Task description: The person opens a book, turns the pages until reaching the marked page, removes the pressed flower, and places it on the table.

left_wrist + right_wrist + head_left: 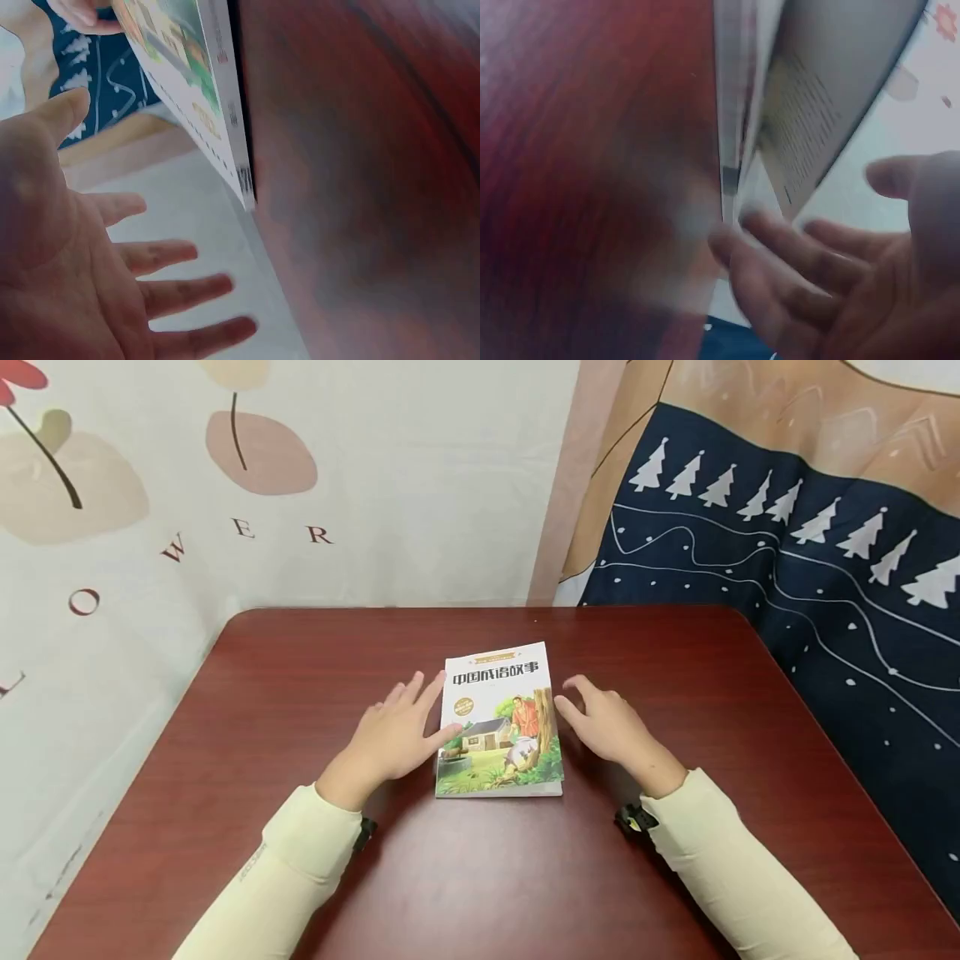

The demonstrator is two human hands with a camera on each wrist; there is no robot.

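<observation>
1. Pale sleeves enter from the lower left and lower right of the head view, with a black strap visible at each wrist.
2. Near the middle of that view, a book lies picture side up on the dark red worktop.
3. Left of it, the left hand has its fingers spread wide, holding nothing; its thumb tip overlaps the cover, but I cannot tell whether it touches.
4. Right of it, the right hand has loosely bent fingers, holding nothing, just beside the book's edge.
5. Only the left wrist view shows the spine, upper middle, bearing small lettering.
6. Only the right wrist view shows, upper right, a raised leaf with lines of print.
</observation>
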